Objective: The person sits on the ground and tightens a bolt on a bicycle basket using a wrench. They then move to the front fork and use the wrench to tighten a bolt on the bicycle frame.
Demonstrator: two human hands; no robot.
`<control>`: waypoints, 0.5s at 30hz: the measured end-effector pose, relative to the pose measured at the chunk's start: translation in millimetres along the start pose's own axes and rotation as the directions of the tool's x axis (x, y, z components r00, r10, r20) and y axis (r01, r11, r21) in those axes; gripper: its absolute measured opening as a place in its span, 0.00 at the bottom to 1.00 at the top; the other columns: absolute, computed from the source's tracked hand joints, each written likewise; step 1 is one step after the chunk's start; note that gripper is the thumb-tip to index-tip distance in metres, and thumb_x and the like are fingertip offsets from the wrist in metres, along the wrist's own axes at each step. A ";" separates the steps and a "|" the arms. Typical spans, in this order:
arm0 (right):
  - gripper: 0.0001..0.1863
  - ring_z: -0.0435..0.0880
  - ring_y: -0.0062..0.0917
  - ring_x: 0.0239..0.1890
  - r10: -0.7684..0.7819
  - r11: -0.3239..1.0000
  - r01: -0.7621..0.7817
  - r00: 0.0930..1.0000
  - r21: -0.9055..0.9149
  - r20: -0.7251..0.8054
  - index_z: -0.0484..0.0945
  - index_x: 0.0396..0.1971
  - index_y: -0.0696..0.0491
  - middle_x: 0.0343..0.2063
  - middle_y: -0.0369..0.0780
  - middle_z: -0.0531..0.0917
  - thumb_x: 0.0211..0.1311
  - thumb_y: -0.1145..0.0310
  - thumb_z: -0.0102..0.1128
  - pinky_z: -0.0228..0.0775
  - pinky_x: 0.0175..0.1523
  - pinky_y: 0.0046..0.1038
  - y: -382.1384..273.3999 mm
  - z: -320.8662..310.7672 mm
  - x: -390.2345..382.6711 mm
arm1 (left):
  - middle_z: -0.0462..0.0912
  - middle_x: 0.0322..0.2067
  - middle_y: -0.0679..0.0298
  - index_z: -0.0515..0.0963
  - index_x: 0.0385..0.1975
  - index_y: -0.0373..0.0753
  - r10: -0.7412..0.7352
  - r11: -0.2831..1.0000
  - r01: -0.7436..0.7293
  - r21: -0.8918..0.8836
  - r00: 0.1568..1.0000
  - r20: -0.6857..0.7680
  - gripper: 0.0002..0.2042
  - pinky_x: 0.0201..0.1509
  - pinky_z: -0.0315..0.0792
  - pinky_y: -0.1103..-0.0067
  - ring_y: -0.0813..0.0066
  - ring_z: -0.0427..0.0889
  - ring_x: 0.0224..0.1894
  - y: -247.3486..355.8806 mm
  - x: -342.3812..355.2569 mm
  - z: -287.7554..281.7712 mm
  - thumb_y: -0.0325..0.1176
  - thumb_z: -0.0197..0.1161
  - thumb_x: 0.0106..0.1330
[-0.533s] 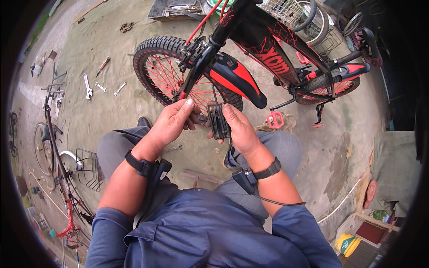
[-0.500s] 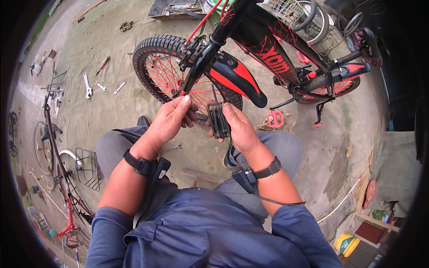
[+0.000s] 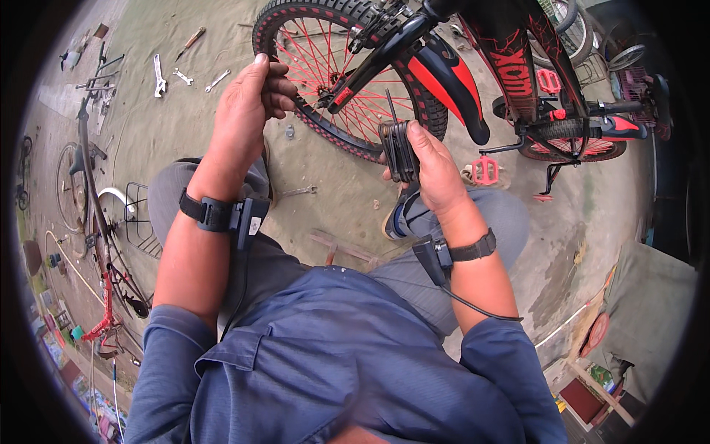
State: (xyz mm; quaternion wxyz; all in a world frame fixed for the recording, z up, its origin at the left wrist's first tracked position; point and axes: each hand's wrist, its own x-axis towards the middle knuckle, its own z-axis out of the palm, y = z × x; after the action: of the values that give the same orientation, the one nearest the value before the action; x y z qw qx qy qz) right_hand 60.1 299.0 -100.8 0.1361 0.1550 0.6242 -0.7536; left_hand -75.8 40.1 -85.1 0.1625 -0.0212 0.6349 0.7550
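Note:
My right hand [image 3: 441, 172] is wrapped round a folding hex key set [image 3: 399, 151], black and well worn, with one thin key swung out and pointing up toward the wheel. My left hand [image 3: 250, 98] is raised beside the tyre's left edge, its fingers loosely bent and nothing visible in them. Ahead stands a black and red bicycle; its front wheel [image 3: 325, 111] has red spokes and a knobby tyre. A black and red mudguard [image 3: 450, 87] slopes down just beyond the hex key set.
On the green ground cloth at left lie an adjustable wrench [image 3: 160, 77], two small spanners and a screwdriver [image 3: 191, 43]. Another spanner [image 3: 299, 191] lies between my legs, near a wooden piece [image 3: 347, 248]. A pink pedal [image 3: 485, 170] sticks out at right. Bicycle parts fill the far left.
My left hand has moved away from the hex key set, up and to the left. The right hand, still holding the set, sits a little further right. The view has shifted.

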 end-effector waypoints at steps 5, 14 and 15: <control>0.28 0.84 0.18 0.27 -0.013 0.997 0.015 0.999 -0.078 0.037 0.78 0.53 0.54 0.31 0.36 0.84 0.76 0.42 0.49 0.67 0.24 0.16 6.4 1.9 6.4 | 0.84 0.33 0.62 0.77 0.49 0.32 0.016 1.000 -0.017 -0.009 0.999 -0.047 0.22 0.34 0.72 0.81 0.77 0.81 0.30 5.2 -2.5 -11.3 0.48 0.48 0.81; 0.25 0.81 0.15 0.26 0.043 0.994 -0.037 0.997 -0.104 0.059 0.78 0.53 0.57 0.33 0.32 0.82 0.72 0.49 0.60 0.66 0.26 0.15 19.8 12.3 17.9 | 0.85 0.32 0.63 0.77 0.48 0.34 0.057 0.995 -0.066 -0.077 0.993 -0.106 0.21 0.33 0.73 0.82 0.79 0.81 0.28 11.2 -3.9 -31.3 0.49 0.50 0.80; 0.26 0.81 0.15 0.26 0.069 0.991 -0.064 0.997 -0.116 0.037 0.78 0.53 0.58 0.33 0.33 0.82 0.72 0.49 0.60 0.66 0.26 0.15 19.6 13.6 18.6 | 0.84 0.32 0.63 0.77 0.49 0.34 0.043 0.997 -0.050 -0.064 0.993 -0.106 0.20 0.33 0.73 0.82 0.79 0.81 0.28 11.0 -4.9 -31.9 0.48 0.50 0.80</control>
State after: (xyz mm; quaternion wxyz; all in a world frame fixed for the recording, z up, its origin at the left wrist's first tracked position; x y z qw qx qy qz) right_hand 50.0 281.9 -123.6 0.1826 0.1519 0.6580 -0.7146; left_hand -79.8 6.7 -79.6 0.1106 -0.0511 0.6176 0.7770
